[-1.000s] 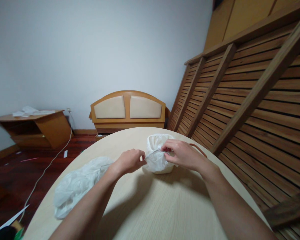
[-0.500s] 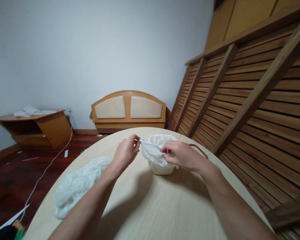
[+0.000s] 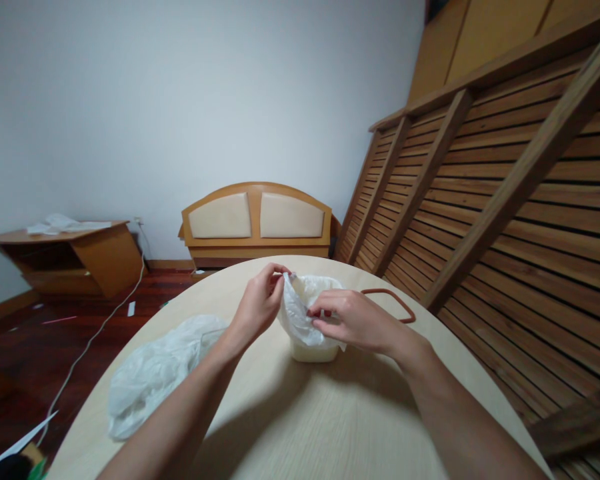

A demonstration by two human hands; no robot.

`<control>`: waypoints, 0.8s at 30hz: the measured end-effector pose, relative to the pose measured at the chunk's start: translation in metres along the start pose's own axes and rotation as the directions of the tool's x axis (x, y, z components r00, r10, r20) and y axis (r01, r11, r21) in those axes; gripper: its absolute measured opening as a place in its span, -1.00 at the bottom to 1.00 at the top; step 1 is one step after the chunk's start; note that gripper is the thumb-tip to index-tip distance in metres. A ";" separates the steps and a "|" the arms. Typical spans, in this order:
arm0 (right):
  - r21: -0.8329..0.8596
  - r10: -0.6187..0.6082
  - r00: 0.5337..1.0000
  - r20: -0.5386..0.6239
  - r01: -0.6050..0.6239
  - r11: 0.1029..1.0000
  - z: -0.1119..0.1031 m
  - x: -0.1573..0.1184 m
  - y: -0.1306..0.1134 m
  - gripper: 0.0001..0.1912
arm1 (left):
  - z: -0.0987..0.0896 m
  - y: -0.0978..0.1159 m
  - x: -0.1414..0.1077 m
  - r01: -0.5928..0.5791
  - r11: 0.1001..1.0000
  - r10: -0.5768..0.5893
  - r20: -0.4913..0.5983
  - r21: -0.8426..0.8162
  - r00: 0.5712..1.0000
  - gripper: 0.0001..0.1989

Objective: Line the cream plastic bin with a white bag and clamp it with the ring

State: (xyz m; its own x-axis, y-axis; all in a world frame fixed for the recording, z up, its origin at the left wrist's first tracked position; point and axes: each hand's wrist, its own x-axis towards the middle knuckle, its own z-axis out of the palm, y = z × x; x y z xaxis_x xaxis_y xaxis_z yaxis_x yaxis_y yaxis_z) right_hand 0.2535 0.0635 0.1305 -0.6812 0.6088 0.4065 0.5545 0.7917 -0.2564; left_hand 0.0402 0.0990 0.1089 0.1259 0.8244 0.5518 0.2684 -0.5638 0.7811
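Observation:
A small cream bin (image 3: 314,354) stands upright on the round table. A thin white plastic bag (image 3: 299,327) lines it and hangs over its near side, hiding most of the wall. My left hand (image 3: 259,298) is closed in a pinch on the bag's edge at the bin's left rim. With thumb and fingers bent together, my right hand (image 3: 347,319) grips the bag at the near right of the rim. A brown rounded frame (image 3: 405,308) lies on the table beyond my right hand. Left of my left forearm sits a crumpled heap of white plastic bags (image 3: 153,373).
The round, pale wood table (image 3: 365,407) carries everything at hand. Behind it stands a padded headboard (image 3: 256,213) against the wall. A slatted wooden panel (image 3: 520,220) leans on the right. At the left are a low cabinet (image 3: 100,257) and a white cable (image 3: 93,340) on the floor.
The bin and bag have shifted slightly left and nearer to me. The bag's stretched edge has come in closer to the rim. More of the brown frame shows.

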 end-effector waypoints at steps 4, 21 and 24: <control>0.015 0.033 0.999 -0.022 -0.033 0.999 -0.003 0.001 -0.003 -0.89 | 0.001 0.008 -0.002 -0.010 0.993 0.015 0.046 -0.114 0.999 -0.88; -0.016 0.085 0.946 -0.314 -0.094 0.995 0.006 0.004 0.014 -0.80 | -0.001 0.037 -0.017 -0.039 0.980 0.100 0.312 -0.196 0.945 -0.86; -0.049 0.054 0.938 -0.344 -0.076 0.996 0.005 0.004 0.015 -0.89 | 0.000 0.038 -0.015 -0.040 0.992 0.074 0.295 -0.119 0.953 -0.88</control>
State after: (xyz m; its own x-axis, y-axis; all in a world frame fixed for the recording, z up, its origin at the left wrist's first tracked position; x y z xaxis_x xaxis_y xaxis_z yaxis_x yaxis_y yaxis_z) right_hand 0.2564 0.0781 0.1238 -0.4442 0.5964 0.6685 0.6275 0.7397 -0.2430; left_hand 0.0481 0.0651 0.1298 0.4214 0.7586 0.4969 0.1476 -0.5980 0.7878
